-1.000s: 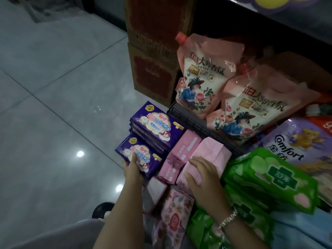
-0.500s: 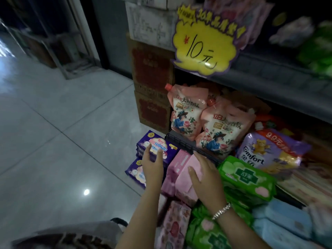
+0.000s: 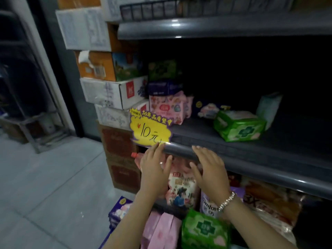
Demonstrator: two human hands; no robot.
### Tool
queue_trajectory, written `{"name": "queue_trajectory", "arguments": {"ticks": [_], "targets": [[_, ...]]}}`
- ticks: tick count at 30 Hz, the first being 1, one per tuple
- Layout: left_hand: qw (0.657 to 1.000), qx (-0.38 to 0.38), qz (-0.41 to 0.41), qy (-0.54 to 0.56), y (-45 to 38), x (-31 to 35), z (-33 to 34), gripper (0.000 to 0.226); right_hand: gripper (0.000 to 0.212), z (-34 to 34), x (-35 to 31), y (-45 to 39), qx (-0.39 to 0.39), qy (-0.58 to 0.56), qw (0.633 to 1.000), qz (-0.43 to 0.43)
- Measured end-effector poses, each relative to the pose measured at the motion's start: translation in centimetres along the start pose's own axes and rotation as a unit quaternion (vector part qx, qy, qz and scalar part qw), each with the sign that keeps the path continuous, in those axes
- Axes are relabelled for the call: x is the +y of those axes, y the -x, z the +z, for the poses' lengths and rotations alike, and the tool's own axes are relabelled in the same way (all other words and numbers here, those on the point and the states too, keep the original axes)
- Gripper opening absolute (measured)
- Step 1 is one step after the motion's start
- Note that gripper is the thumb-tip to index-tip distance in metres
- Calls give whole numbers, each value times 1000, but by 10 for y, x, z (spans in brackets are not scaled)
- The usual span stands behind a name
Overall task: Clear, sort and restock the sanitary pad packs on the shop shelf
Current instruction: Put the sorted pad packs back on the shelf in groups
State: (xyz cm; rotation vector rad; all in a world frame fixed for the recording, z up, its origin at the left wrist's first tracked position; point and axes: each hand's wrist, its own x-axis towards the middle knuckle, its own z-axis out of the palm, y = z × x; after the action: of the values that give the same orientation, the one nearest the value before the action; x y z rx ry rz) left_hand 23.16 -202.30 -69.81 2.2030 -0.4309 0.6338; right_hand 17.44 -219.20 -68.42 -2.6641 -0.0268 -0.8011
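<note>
Both our left hand [image 3: 154, 170] and right hand [image 3: 209, 168] hover flat, holding nothing, at the shelf [image 3: 233, 159]; next we likely clear the green pack [image 3: 239, 125].

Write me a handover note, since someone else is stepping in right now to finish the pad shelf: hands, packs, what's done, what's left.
Left hand and right hand: both open, empty, raised at the shelf edge.
On the shelf: one green pack, pink packs at the left with a purple pack stacked on them.
Below, off the shelf: green pack, pink packs, purple packs.
Done: shelf mostly cleared.
Left: restock the sorted packs.
</note>
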Motion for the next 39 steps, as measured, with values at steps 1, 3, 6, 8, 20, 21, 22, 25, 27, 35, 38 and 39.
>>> {"name": "queue_trajectory", "arguments": {"ticks": [1, 3, 6, 8, 20, 21, 22, 25, 27, 35, 38, 39], "targets": [[1000, -1, 7, -10, -12, 6, -1, 58, 50, -4, 3, -11, 4, 1, 1000, 0], [999, -11, 20, -29, -37, 15, -2, 51, 49, -8, 9, -34, 2, 5, 1000, -8], [997, -30, 40, -56, -78, 25, 0, 50, 51, -7, 18, -69, -24, -16, 999, -13], [994, -46, 46, -85, -108, 27, 3, 54, 53, -4, 24, -93, -43, -50, 998, -5], [977, -13, -201, 74, -269, 3, 22, 93, 71, 50, 34, -233, -70, -273, 954, 106], [974, -14, -215, 77, -277, 2, 22, 95, 71, 53, 34, -240, -70, -287, 949, 111], [973, -21, -217, 71, -284, 0, 23, 96, 72, 57, 35, -248, -70, -300, 944, 116], [978, -39, -193, 66, -296, -6, 26, 100, 78, 71, 39, -263, -72, -334, 931, 132], [981, -45, -176, 69, -297, -8, 31, 99, 79, 79, 42, -268, -68, -356, 921, 141], [981, 3, -165, 103, -301, -22, 34, 80, 50, 90, 48, -274, -49, -381, 905, 182], [979, 10, -168, 119, -299, -26, 27, 79, 67, 93, 44, -273, -50, -386, 900, 198], [978, 9, -168, 127, -298, -27, 25, 79, 74, 97, 45, -273, -49, -385, 900, 199]]}}
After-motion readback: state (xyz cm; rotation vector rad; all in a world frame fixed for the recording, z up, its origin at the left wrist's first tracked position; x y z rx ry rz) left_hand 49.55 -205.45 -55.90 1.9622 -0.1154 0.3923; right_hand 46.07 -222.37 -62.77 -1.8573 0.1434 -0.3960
